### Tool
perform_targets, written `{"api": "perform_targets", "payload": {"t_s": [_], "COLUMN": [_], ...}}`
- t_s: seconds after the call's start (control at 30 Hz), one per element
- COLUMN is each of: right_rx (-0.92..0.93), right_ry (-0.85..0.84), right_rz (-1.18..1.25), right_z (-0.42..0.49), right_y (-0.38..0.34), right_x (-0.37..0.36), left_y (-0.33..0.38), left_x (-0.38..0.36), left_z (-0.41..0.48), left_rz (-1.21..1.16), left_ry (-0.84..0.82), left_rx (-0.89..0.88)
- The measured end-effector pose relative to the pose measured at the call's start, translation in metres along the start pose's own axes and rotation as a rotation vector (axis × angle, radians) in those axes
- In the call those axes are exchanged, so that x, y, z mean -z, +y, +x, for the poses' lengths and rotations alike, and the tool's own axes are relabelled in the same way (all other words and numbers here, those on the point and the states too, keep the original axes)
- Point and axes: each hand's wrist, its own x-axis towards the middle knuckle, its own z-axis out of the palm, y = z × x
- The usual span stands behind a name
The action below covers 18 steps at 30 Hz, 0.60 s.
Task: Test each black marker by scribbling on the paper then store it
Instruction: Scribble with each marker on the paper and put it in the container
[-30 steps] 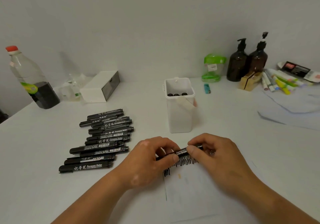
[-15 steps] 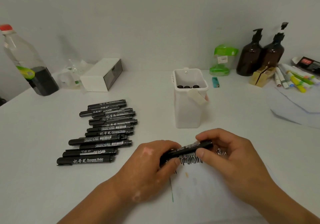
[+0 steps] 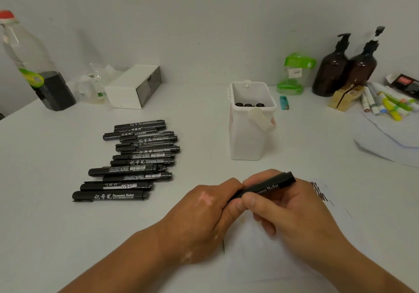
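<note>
Person's body in view, head camera: left hand (image 3: 204, 211) and right hand (image 3: 292, 208), each with its forearm; left forearm (image 3: 127, 261) and right forearm (image 3: 362, 267) are both bare, the skin uncovered from the fingertips to the lower edge of the frame, where the arms are cut off. Knuckles and finger joints show as creased ridges on both hands; the right hand's thumbnail (image 3: 252, 202) is cut short with a rounded edge; each wrist is a little narrower than the forearm behind it. Finer surface detail on the forearms is too soft to tell.
</note>
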Motion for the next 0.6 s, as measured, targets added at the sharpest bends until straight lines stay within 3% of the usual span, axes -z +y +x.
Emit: {"api": "perform_targets", "payload": {"t_s": [0.47,0.6], "right_rx": [0.016,0.038], "right_ry": [-0.04,0.111], "right_rz": [0.057,0.026], "right_z": [-0.001,0.003], "right_y": [-0.001,0.0], "right_x": [0.001,0.008], "left_y": [-0.003,-0.015], "left_x": [0.001,0.007], "left_z": [0.0,-0.001], "left_rz": [0.056,0.109], "left_ry": [0.054,0.042], "left_rx": [0.009,0.074]}}
